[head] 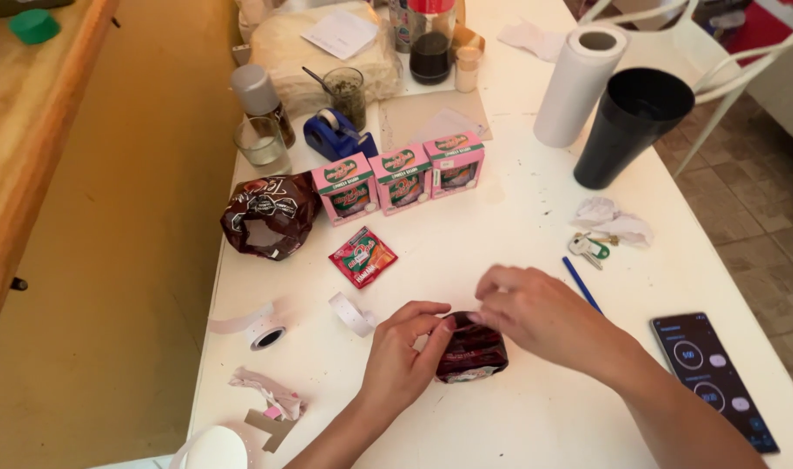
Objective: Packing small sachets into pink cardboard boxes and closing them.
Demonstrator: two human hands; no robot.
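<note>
Head camera is looking down on a white table (518, 417) where a person is working a small dark red packet (471, 352) near the table's front edge. Left hand (403, 352) is pinching the packet's left top corner between thumb and fingertips, fingers curled narrow. Right hand (540, 313) is arching over the packet's top edge, its fingertips closing on the upper rim; both hands are gripping the same packet, which is resting on the tabletop. Open white surface is lying in front of the hands and to their right, as far as a smartphone (715, 379) lying close to the table's right edge. A blue pen (580, 283) is lying just beyond the right wrist, with keys (589, 248) and crumpled paper (612, 219) further back. Left of the hands, a curled white strip (351, 313) and a tape roll (266, 336) are sitting near the left edge. A red sachet (363, 256) is lying mid-table, behind it three pink boxes (403, 178) in a row and a brown foil bag (269, 215). A black cup (631, 126) and paper towel roll (579, 82) are standing toward the far right.
</note>
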